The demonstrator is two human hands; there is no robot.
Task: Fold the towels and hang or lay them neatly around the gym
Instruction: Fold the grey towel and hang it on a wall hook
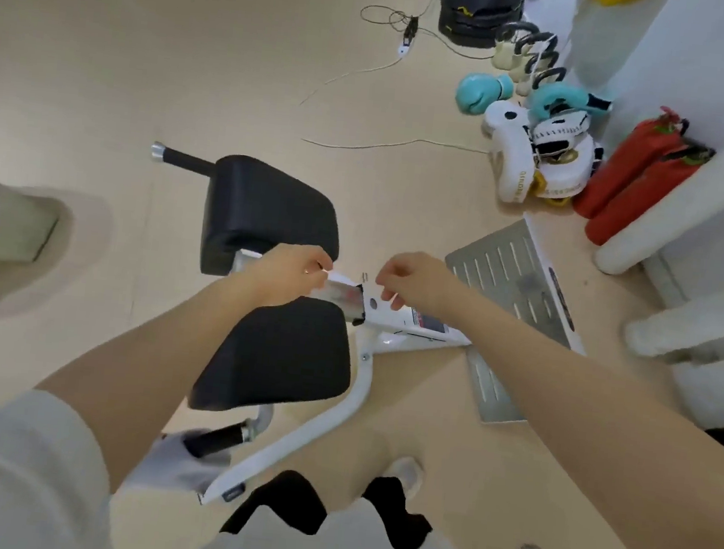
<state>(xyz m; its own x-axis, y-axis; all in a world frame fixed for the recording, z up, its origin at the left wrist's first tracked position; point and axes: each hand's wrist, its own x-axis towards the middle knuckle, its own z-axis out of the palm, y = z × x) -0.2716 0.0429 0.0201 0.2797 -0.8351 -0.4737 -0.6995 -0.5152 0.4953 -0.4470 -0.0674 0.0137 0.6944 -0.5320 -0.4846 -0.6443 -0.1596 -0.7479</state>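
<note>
My left hand (293, 272) and my right hand (411, 279) meet over the white frame (396, 318) of a gym machine, between its two black pads. The left hand's curled fingers pinch a small white cloth edge (344, 279) beside a shiny metal post (340, 295). My right hand's fingers curl down onto the top of the frame; what they hold, if anything, is hidden. A blurred white towel (162, 461) hangs over the black handle grip (220, 438) at the lower left.
The far pad (269, 206) and near pad (280, 355) flank my hands. A perforated metal footplate (513, 263) lies to the right. Boxing gloves (482, 92), white headgear (551, 160), kettlebells (531, 50), red fire extinguishers (633, 186) and loose cables (365, 145) sit on the beige floor beyond.
</note>
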